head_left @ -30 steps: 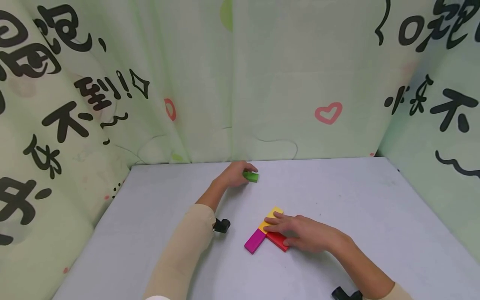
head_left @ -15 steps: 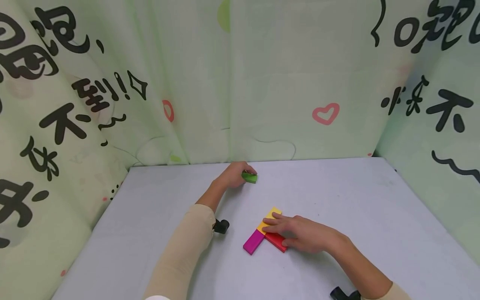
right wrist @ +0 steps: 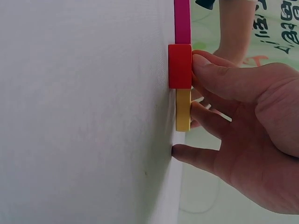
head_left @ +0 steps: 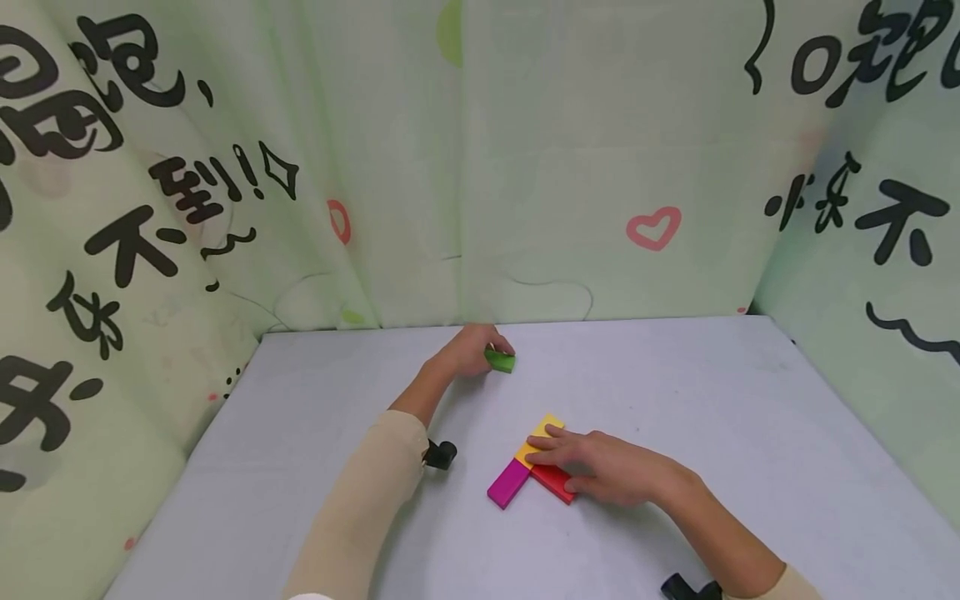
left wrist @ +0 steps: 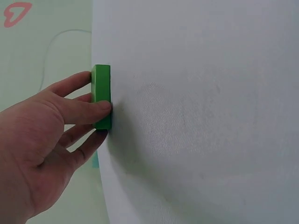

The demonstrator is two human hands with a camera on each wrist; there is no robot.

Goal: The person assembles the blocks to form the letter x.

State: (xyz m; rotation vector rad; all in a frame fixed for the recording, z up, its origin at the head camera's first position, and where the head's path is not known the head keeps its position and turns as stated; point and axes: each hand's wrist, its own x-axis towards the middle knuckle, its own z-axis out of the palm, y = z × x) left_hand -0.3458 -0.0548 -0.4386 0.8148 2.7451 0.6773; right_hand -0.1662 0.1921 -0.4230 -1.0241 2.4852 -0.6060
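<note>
Near the far edge of the table, my left hand [head_left: 468,350] pinches a green block [head_left: 501,361] between thumb and fingers. In the left wrist view the thumb lies across the front of this green block [left wrist: 102,84], with fingers behind and below it. My right hand [head_left: 618,468] rests its extended fingertips on a group of blocks near the middle of the table. Of these, the yellow block [head_left: 553,421] is partly under the fingers, and the red block [head_left: 552,482] lies by the thumb. A magenta block [head_left: 508,483] meets them at the left, untouched.
The blocks lie on a white-covered table [head_left: 675,400]. A pale green curtain [head_left: 540,167] with black lettering and pink hearts hangs along the back and sides. Black wrist cameras, such as the left one [head_left: 441,455], sit at both forearms.
The green block in my left hand has tilted slightly, its right end a little lower. My right hand and the other blocks keep their places.
</note>
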